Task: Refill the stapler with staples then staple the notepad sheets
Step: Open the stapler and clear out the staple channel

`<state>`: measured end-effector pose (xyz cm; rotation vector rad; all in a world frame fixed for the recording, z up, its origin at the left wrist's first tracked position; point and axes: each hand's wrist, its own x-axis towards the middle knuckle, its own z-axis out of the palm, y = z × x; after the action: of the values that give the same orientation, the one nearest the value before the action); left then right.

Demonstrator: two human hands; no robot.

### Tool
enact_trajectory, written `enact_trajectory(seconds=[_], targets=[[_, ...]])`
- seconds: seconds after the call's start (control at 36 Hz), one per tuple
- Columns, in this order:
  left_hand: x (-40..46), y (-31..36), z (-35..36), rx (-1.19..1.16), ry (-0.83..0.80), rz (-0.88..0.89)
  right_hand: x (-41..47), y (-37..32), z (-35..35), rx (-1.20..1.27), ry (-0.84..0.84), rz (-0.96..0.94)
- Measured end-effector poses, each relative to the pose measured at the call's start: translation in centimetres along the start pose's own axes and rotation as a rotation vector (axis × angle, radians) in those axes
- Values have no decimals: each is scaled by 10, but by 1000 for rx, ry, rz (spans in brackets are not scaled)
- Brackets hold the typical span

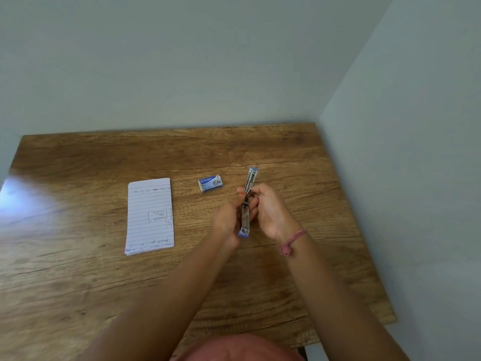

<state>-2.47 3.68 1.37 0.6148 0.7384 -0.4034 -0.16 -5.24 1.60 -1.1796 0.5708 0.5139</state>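
A small blue and metal stapler (251, 178) is swung wide open and held above the wooden table (104, 157). My left hand (227, 221) grips its lower half, whose blue end points toward me. My right hand (268, 209) curls its fingers round the hinge area, and the upper half sticks up away from me. A blue staple box (210, 182) lies on the table just left of the stapler. The lined notepad sheets (150, 216), with some handwriting, lie flat further left. I cannot see any loose staples.
The table stands in a corner, with a grey wall (182, 61) behind it and another wall (416, 152) along its right edge. A pink thread band (291, 242) circles my right wrist.
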Motion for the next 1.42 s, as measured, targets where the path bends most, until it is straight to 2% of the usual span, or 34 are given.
enact_trajectory(seconds=[0.19,0.31,0.81,0.94,1.08,1.42], targets=[[3,5,5,-33,-56,-40,-5,20,-1,-126,-38,-251],[6,5,1,15,-69,-57,-7,30,-7,-190,-44,-330],[11,14,-7,9,-151,-137,-11,31,-21,-356,-94,-390],[8,15,-4,-96,-149,-187,-14,7,-34,-484,-13,-486],[7,15,-4,-106,-150,-201,-13,-17,-47,-660,58,-581],[12,11,-3,-33,-104,-152,-4,-17,-46,-764,66,-598]])
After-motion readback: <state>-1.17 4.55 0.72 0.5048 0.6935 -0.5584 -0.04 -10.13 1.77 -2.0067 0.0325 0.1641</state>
